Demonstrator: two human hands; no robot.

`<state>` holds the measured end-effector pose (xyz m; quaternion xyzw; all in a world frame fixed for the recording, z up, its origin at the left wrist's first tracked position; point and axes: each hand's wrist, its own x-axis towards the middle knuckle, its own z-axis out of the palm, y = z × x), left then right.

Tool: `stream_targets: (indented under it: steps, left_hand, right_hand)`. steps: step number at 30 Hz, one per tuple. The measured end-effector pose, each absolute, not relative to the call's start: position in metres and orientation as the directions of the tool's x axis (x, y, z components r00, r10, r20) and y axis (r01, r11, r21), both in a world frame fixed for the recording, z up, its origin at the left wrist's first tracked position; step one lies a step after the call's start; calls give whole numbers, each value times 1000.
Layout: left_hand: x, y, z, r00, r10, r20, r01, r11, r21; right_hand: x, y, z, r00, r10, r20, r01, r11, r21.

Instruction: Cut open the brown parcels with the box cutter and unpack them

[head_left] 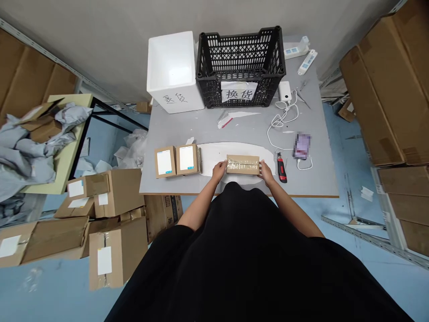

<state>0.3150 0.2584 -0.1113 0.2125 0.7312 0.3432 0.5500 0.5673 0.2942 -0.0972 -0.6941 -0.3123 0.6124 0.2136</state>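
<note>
Evidently both hands are working together near the front edge of the table, with the left hand (219,170) and the right hand (266,174) bracketing a tape-wrapped cardboard box (243,164) from its two short ends. Each hand is partly open, its fingers spread and cupping one end, so the box is being held between them, a grip that seems to keep it square while leaving its shiny taped top uncovered. Whether it is resting on the white sheet (234,152) beneath it or being raised slightly, I cannot tell from this view. Two labelled kraft boxes (187,159) are sitting side by side, touching, at the left end of that sheet, apparently kept out of the way of the hands. A red-and-black utility knife (282,167) is lying just beside the right hand, probably placed there for easy reach. A blurred phone (302,146) and a white cable (281,120) are lying farther right, clear of the working area. At the far side of the grey table (187,129), a black plastic crate (240,67) and a white foam box (172,71) are standing against the wall, seemingly placed there to leave the front of the table open for handling
</note>
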Motion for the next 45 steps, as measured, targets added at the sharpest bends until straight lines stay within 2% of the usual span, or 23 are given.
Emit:
stream_targets:
  steps: [4,7,12,16,21,27,35,45]
  left_hand:
    - [314,279,-116,-241,520,-820,-165,810,562]
    - [315,288,-118,-212,501,-839,-181,824,538]
    - [312,287,-118,-138,542,-829,-219,800,559]
    - [305,276,-116,6,681,-732,-308,697,647]
    - [296,252,-120,103,760,-642,-465,607,644]
    - [297,226,-129,31,763,-645,-565,546,619]
    - [312,220,-128,-99,724,-682,-505,554,662]
    - [312,221,-123,-160,688,-708,-410,606,682]
  right_hand:
    - [562,311,-87,47,536,-843,55,-844,-534]
    - [556,320,-82,53,497,-866,72,-867,-493]
    - [559,326,-84,-2,527,-850,36,-849,-527]
    - [567,321,-86,-28,559,-829,-55,-829,-557]
    - [567,307,-88,-16,695,-719,-64,-718,-693]
    - [562,291,-108,-33,798,-602,-36,-603,-797]
    - [562,276,-130,-20,786,-618,-9,-618,-786]
    - [563,282,-110,17,706,-708,51,-708,-705]
